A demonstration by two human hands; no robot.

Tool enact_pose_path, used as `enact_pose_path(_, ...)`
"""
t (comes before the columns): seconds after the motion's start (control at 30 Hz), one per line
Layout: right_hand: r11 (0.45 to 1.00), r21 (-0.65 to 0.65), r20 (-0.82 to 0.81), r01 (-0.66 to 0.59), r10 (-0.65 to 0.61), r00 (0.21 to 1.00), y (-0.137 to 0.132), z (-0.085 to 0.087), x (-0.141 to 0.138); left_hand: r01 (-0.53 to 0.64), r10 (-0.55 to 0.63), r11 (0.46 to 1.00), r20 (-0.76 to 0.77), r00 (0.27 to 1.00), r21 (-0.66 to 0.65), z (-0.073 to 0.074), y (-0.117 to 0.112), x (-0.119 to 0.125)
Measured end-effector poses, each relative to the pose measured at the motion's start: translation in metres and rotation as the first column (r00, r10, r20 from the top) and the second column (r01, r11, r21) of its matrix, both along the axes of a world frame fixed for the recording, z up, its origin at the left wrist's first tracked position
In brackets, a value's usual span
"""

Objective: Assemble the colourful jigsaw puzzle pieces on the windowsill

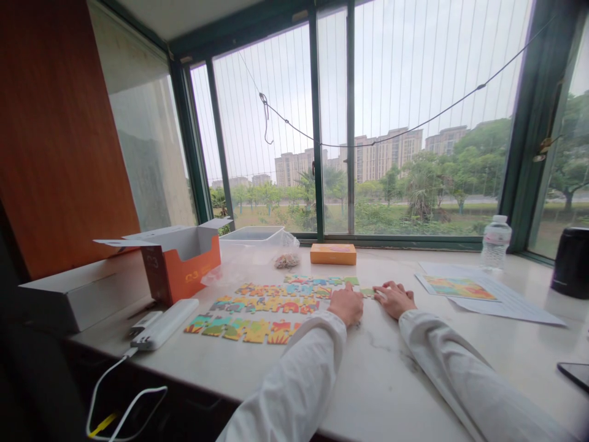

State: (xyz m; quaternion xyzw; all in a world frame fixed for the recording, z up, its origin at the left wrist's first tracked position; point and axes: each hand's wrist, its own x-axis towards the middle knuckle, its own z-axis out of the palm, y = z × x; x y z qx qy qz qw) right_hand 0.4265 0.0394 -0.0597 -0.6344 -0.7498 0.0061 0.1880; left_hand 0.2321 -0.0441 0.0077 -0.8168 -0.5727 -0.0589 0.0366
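Note:
Colourful jigsaw puzzle pieces lie in several rows across the middle of the table. My left hand rests at the right end of these rows, its index finger stretched onto the pieces and the other fingers partly hidden. Between my two hands lies a small greenish jigsaw puzzle piece. My right hand has its fingertips on the right edge of that piece, pinching or pressing it flat on the table. My left forearm hides part of the nearest row.
An orange open box, a white tub and a bag of small bits stand left. Further right are an orange carton, a printed picture, a water bottle and a black cylinder. A white power strip lies near the front edge.

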Motion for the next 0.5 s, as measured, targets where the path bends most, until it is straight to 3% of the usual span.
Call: enact_pose_path(0.5, 0.994, 0.110, -0.033, 0.027, -0.024, 0.999, 0.0026, -0.0098, -0.0048, -0.013, 0.013, 1.000, -0.001, 1.000, -0.022, 0.0040, -0.0033, 0.0007)
